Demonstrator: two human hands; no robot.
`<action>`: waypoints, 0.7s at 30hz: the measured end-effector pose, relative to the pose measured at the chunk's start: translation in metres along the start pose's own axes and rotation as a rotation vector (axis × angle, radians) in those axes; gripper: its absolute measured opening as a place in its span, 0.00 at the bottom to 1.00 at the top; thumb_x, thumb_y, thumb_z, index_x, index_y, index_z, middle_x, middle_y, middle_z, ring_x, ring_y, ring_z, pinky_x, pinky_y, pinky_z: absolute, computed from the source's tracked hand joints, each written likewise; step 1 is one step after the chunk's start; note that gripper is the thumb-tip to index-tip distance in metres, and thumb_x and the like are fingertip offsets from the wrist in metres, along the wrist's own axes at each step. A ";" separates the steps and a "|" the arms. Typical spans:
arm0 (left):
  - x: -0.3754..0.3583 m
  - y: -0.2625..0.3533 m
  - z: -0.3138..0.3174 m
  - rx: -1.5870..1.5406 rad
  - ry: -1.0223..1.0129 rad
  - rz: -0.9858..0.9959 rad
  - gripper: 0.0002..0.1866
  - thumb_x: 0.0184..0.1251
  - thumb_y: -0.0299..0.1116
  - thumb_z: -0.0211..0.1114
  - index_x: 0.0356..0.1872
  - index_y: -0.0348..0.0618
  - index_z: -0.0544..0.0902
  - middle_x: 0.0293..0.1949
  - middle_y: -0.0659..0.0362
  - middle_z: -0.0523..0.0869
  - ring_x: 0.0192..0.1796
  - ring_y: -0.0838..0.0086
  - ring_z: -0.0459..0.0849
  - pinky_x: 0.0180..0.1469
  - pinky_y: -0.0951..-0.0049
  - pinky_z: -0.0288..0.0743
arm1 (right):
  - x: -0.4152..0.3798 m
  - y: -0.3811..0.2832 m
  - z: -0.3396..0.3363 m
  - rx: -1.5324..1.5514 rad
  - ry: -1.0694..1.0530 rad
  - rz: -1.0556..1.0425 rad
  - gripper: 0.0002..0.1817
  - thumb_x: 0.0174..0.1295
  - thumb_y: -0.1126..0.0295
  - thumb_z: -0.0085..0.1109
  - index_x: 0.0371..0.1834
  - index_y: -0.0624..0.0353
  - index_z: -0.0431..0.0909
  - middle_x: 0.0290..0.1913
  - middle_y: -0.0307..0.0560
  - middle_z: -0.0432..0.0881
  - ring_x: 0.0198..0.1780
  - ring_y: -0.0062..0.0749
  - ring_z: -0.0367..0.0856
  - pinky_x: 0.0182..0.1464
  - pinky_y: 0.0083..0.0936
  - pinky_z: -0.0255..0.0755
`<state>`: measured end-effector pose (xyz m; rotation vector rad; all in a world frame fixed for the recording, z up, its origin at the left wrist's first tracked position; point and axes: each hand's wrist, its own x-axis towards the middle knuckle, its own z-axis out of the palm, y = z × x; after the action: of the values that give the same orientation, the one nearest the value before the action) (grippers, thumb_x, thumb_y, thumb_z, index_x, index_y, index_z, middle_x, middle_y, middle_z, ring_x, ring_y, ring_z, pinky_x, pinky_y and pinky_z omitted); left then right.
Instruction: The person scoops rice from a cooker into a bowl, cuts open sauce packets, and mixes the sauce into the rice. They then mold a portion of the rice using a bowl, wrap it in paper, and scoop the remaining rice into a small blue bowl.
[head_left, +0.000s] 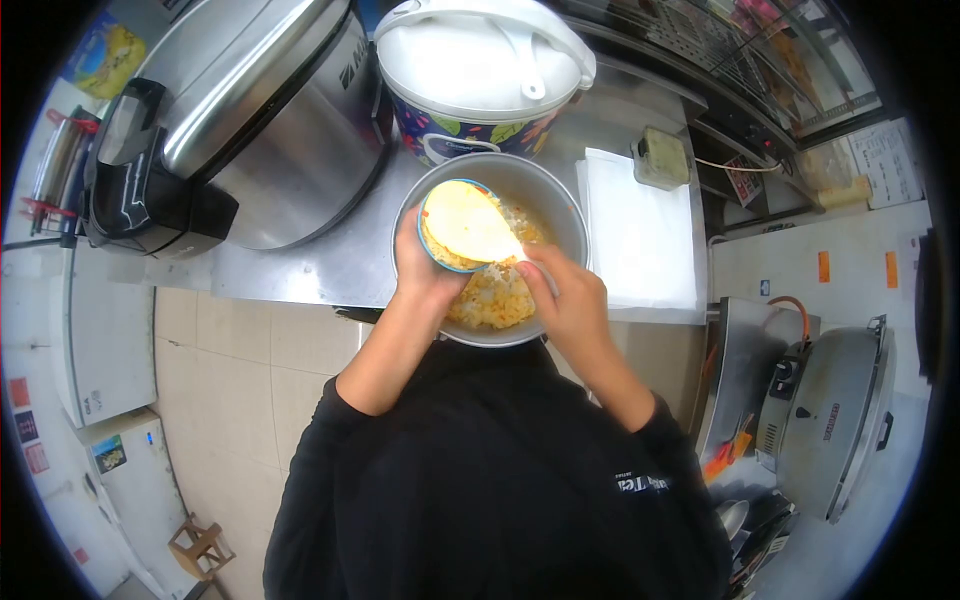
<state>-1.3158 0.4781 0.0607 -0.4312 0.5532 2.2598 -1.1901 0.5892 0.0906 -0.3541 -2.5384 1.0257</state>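
A wide metal bowl (572, 222) with rice mixed with orange bits stands at the front edge of the steel counter. Over its left side, my left hand (428, 262) is wrapped round a small blue-rimmed bowl (432, 246) of the same rice. My right hand (563, 290) is closed on the handle of a pale rice paddle (468, 220). The paddle's broad blade lies over the small bowl's top and hides most of what is in it. My left fingers are partly hidden behind the small bowl.
A large steel rice cooker (270, 150) stands at the left, and a white-lidded patterned container (470, 70) behind the bowl. White paper sheets (640, 240) and a small lidded box (661, 158) lie at the right. A grey appliance (830, 420) is further right.
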 end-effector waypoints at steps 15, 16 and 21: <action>-0.033 0.049 0.002 -0.056 -0.056 0.123 0.22 0.68 0.43 0.44 0.56 0.40 0.71 0.58 0.49 0.74 0.60 0.56 0.71 0.63 0.50 0.63 | 0.018 0.041 0.008 -0.196 -0.051 -0.166 0.14 0.61 0.63 0.54 0.45 0.58 0.78 0.41 0.51 0.81 0.47 0.42 0.77 0.46 0.33 0.71; -0.034 0.043 0.002 -0.058 -0.159 0.073 0.22 0.68 0.43 0.44 0.56 0.41 0.72 0.58 0.49 0.74 0.59 0.57 0.72 0.62 0.50 0.64 | 0.029 0.040 0.008 0.032 -0.042 -0.185 0.15 0.63 0.62 0.52 0.48 0.59 0.77 0.45 0.51 0.80 0.50 0.39 0.76 0.50 0.30 0.69; -0.031 -0.031 0.037 -0.003 -0.233 -0.051 0.21 0.69 0.41 0.44 0.55 0.37 0.72 0.54 0.50 0.77 0.57 0.60 0.76 0.58 0.58 0.70 | 0.044 0.026 -0.016 1.361 -0.205 0.446 0.22 0.70 0.57 0.41 0.57 0.62 0.70 0.56 0.47 0.75 0.58 0.32 0.71 0.62 0.29 0.61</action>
<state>-1.2779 0.4980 0.0986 -0.1781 0.4137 2.2233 -1.2204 0.6333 0.0944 -0.3828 -1.3360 2.6805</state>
